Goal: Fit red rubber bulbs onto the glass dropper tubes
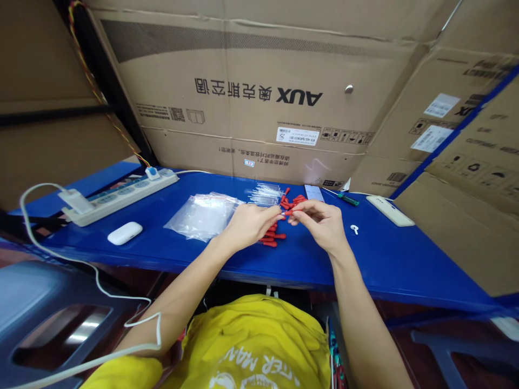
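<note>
My left hand (252, 222) and my right hand (323, 224) meet above the blue table. Between their fingertips is a red rubber dropper bulb (288, 213), pinched by my right thumb and fingers. My left fingers close at the bulb's other end, apparently on a thin clear tube, mostly hidden by the hand. Beyond my left hand lies a pile of clear glass dropper tubes (265, 193). Loose red bulbs (299, 199) sit behind the hands, and several finished-looking red-ended droppers (270, 243) lie below them. Clear plastic bags (200, 217) are left of my left hand.
On the blue table (389, 259) are a phone (313, 193), a green-handled screwdriver (348, 199), a white earbud (354, 229), its case (125, 233) and a pale phone-like slab (390, 210). A power strip (125, 195) runs along the left, its white cable crossing my left arm. Cardboard (259, 70) walls the back.
</note>
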`<state>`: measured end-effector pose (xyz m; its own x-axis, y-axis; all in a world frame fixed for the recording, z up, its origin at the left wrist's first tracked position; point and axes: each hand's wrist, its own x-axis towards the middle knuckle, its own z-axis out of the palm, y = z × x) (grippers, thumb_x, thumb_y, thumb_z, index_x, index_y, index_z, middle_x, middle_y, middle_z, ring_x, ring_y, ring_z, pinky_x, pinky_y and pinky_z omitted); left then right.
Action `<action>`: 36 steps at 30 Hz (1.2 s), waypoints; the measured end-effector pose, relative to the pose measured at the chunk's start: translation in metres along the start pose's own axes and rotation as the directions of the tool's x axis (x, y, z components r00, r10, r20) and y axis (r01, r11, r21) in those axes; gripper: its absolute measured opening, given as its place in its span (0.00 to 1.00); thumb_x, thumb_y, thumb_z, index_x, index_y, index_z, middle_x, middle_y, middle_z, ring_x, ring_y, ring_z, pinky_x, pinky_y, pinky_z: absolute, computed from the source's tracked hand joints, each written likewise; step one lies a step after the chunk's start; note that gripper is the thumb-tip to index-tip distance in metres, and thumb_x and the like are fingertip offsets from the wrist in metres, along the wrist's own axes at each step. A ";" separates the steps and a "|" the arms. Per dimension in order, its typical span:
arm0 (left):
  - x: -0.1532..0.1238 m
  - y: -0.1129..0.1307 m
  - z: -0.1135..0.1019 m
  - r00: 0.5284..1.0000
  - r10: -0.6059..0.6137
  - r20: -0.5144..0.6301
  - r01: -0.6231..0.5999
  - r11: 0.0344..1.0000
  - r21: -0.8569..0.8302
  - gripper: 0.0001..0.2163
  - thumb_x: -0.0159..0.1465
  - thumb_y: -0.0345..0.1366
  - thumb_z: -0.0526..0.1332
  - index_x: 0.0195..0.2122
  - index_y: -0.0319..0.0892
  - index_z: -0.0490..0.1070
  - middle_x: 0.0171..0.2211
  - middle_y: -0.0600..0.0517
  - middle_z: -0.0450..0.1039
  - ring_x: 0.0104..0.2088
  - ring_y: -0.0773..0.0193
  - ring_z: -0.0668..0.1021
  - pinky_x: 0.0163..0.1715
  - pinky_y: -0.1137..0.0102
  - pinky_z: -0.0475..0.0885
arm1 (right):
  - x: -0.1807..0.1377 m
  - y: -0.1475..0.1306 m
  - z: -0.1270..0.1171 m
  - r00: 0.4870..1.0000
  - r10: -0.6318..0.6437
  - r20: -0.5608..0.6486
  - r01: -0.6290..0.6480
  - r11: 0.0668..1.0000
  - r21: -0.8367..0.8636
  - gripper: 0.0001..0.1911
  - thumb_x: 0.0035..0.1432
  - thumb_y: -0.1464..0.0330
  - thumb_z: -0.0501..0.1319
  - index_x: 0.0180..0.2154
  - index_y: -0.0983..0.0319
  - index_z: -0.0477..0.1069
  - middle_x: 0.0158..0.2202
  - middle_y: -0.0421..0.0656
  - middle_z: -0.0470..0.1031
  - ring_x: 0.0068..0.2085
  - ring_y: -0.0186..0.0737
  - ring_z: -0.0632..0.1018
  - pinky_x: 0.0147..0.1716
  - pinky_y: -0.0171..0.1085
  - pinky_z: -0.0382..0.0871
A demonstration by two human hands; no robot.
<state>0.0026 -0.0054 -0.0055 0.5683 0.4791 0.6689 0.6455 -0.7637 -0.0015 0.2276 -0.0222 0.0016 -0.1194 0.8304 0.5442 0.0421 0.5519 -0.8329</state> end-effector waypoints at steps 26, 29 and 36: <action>-0.001 -0.001 0.001 1.000 -0.011 0.018 0.011 1.000 0.004 0.23 0.82 0.46 0.46 0.38 0.43 0.77 0.20 0.53 0.72 0.20 0.64 0.71 0.25 0.69 0.53 | -0.001 0.001 0.002 0.999 0.014 0.037 -0.013 0.999 -0.031 0.17 0.62 0.52 0.74 0.36 0.58 0.78 0.29 0.42 0.85 0.30 0.45 0.87 0.35 0.44 0.87; -0.001 -0.001 0.001 1.000 -0.017 0.023 0.017 1.000 0.009 0.24 0.82 0.46 0.46 0.37 0.43 0.76 0.20 0.53 0.72 0.20 0.63 0.72 0.25 0.68 0.52 | -0.001 0.002 0.003 1.000 0.001 0.030 -0.001 0.999 -0.032 0.16 0.63 0.53 0.73 0.36 0.58 0.78 0.29 0.43 0.85 0.30 0.45 0.88 0.35 0.44 0.86; -0.002 -0.002 0.002 0.996 -0.055 0.071 0.058 0.997 -0.042 0.23 0.82 0.47 0.46 0.38 0.43 0.76 0.22 0.53 0.74 0.22 0.63 0.74 0.26 0.68 0.54 | -0.001 0.003 0.003 0.999 0.007 0.036 -0.006 1.000 -0.010 0.16 0.63 0.52 0.73 0.38 0.58 0.78 0.30 0.42 0.84 0.31 0.44 0.87 0.37 0.43 0.86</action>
<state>0.0015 -0.0041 -0.0078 0.5669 0.5498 0.6135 0.6556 -0.7520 0.0681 0.2251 -0.0214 -0.0017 -0.1552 0.8307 0.5347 0.0532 0.5475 -0.8351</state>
